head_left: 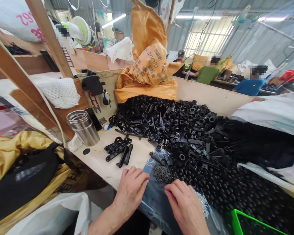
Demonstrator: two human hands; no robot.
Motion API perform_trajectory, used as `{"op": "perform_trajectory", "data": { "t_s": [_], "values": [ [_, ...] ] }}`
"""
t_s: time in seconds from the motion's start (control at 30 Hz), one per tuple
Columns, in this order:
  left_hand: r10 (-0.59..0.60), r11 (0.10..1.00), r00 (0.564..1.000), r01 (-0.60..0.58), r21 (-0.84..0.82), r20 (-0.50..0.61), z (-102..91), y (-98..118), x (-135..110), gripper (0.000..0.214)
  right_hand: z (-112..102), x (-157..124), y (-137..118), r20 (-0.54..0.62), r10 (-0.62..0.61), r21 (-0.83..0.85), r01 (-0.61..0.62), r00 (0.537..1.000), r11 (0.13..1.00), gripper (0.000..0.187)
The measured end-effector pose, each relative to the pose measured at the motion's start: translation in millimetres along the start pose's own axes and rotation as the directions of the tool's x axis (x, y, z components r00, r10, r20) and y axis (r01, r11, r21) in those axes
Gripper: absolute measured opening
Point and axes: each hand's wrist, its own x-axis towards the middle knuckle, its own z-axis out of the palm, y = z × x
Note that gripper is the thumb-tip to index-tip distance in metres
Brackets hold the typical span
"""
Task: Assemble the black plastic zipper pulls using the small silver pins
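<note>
Both hands sit at the bottom centre of the head view: the left hand (132,187) lies palm down with fingers curled at the bench edge, holding nothing that shows, and the right hand (185,204) rests beside it, fingertips pinched narrow near a small heap of tiny dark screws (163,174) on a clear plastic sheet (152,199) — whether one is actually gripped I cannot tell. Just above the left hand, mid-frame, a few assembled black clips (120,148) lie apart on the pale workbench (98,160), while a huge pile of loose black plastic parts (198,140) fills the centre and right. By the look of it, the step in hand is picking small fasteners between assemblies; the next move would call for a fine pinch on one piece without scattering the heap. A steel cup (83,127) stands at left. An orange sack (149,62) at upper centre carries printed characters, sideways and only partly readable; pink digits, seemingly "262", mark a white bag (17,18) in the upper left corner.
</note>
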Motion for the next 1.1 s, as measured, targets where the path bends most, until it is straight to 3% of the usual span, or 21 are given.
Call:
{"op": "perform_trajectory", "data": {
  "t_s": [0.17, 0.3, 0.57, 0.87, 0.93, 1.0, 1.03, 1.1],
  "values": [
    [0.059, 0.997, 0.996, -0.056, -0.044, 0.065, 16.4, 16, 7, 0.011, -17, -29, 17, -0.076, 0.083, -0.037, -0.086, 0.994, 0.996, 0.029],
    [0.070, 0.997, 0.991, -0.065, -0.044, 0.116, 24.1, 20, 13, 0.011, -18, -39, 22, -0.050, 0.103, -0.042, -0.105, 0.993, 0.994, 0.029],
    [0.014, 0.997, 0.989, -0.002, -0.080, 0.148, 29.3, 22, 15, 0.013, -10, -26, 12, -0.018, 0.146, -0.016, -0.146, 0.989, 0.989, 0.035],
    [0.022, 0.991, 0.989, -0.002, -0.132, 0.145, 32.4, 22, 15, 0.018, 13, -7, 7, -0.041, 0.174, -0.199, -0.179, 0.984, 0.964, 0.047],
    [-0.030, 0.975, 0.988, 0.062, -0.211, 0.148, 27.3, 23, 14, 0.019, 16, -8, 5, -0.045, 0.171, -0.170, -0.176, 0.984, 0.970, 0.046],
    [-0.143, 0.919, 0.973, 0.198, -0.342, 0.180, 21.3, 25, 12, 0.019, 16, -10, 3, -0.062, 0.184, -0.088, -0.189, 0.981, 0.978, 0.041],
    [-0.219, 0.855, 0.951, 0.295, -0.426, 0.220, 18.7, 26, 11, 0.019, 15, -11, 2, -0.068, 0.200, -0.017, -0.202, 0.977, 0.979, 0.038],
    [-0.359, 0.643, 0.872, 0.489, -0.589, 0.332, 15.2, 28, 9, 0.022, 12, -13, -1, -0.061, 0.250, 0.189, -0.235, 0.966, 0.953, 0.027]
  ]
}}
